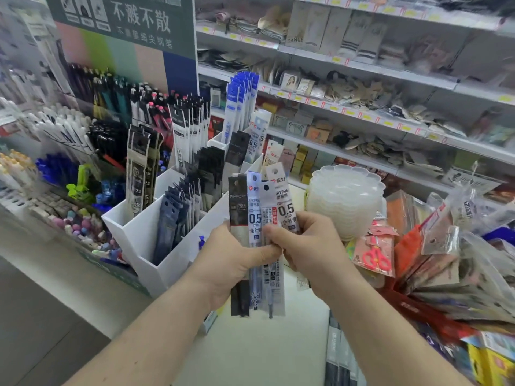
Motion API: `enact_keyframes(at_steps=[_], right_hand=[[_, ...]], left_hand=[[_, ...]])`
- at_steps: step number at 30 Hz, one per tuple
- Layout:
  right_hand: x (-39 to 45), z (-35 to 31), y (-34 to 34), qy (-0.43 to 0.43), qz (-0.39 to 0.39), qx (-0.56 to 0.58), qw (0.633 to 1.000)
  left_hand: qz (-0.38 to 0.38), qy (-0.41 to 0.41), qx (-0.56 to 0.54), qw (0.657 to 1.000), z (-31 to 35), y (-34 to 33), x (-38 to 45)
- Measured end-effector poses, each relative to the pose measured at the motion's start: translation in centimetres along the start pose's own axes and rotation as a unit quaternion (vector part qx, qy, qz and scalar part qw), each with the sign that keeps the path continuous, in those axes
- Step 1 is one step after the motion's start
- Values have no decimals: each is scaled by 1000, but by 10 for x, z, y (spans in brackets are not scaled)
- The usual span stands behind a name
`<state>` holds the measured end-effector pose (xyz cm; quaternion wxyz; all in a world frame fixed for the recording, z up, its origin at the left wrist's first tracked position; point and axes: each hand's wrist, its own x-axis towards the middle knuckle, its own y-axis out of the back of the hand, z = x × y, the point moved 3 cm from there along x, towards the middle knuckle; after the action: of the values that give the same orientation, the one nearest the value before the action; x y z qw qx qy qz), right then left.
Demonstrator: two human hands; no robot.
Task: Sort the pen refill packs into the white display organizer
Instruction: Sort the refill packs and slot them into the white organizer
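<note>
I hold a fanned bunch of pen refill packs [257, 218] upright in front of me: a black pack at the left, white and blue "0.5" packs beside it. My left hand [231, 260] grips the bunch from the left around its middle. From the right, my right hand [303, 243] pinches the rightmost packs. Just behind and to the left stands the white display organizer [164, 254], its tiered compartments holding dark, black, white and blue refill packs upright.
A pen display with a green sign [122, 20] fills the left. A stack of clear scalloped plastic dishes [345, 196] stands to the right of the organizer. Bagged goods, with red scissors [376, 257] among them, crowd the right. Stocked shelves run behind.
</note>
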<state>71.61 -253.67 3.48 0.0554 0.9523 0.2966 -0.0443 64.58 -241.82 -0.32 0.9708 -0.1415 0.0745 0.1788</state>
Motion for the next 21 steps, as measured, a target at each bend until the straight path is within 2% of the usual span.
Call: enact_keyframes(at_steps=[3,7,10,13,17,21], right_hand=[[1,4,9,-7,16,7,1000],[-2,7,10,-8,36,16,999],[-5,6,11,23,74,11,997],[-6,8,15,72,115,-59,989],[-5,8,8,56,63,-75,994],[-3,12,12,-9,31,31,999]], left_hand=[[-14,22,-25,999,-3,1,0],[2,35,-21,999,-6,-1,1],[27,31,-10,999,-9,1,4],[35,17,-3,999,-10,1,5],[18,8,8,1000,-8,-3,3],[13,27,-12,999,-7,-4,-1]])
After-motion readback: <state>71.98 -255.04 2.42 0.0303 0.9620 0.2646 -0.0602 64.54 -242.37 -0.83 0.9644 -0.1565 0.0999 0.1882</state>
